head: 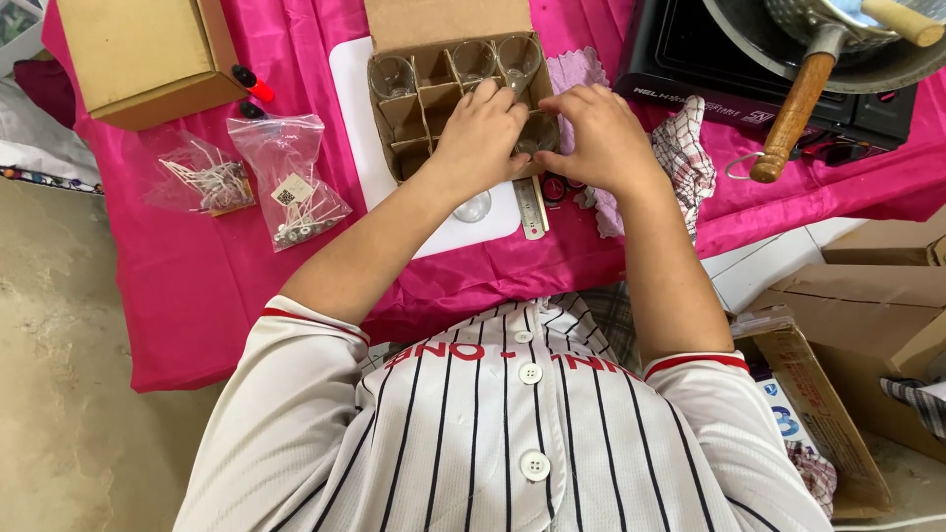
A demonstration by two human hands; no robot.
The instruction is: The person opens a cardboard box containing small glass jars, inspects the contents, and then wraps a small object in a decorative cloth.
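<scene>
Two clear plastic bags [288,177] of wicks are lying on the pink cloth. The left hand [480,133] and right hand [598,138], fingers curled, are reaching into the divided brown cardboard box [409,108] holding clear glass cups [394,74]; whether either is gripping one I cannot tell.

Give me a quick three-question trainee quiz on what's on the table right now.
1. True or false: both hands are at the divided cardboard box.
2. What lies in the two clear plastic bags: A) thin white sticks on small metal bases, B) coins, C) buttons?
3. What does the divided cardboard box hold in its far cells?

Key:
1. True: left hand and right hand are both at its near cells.
2. A.
3. Clear glass cups.
</scene>
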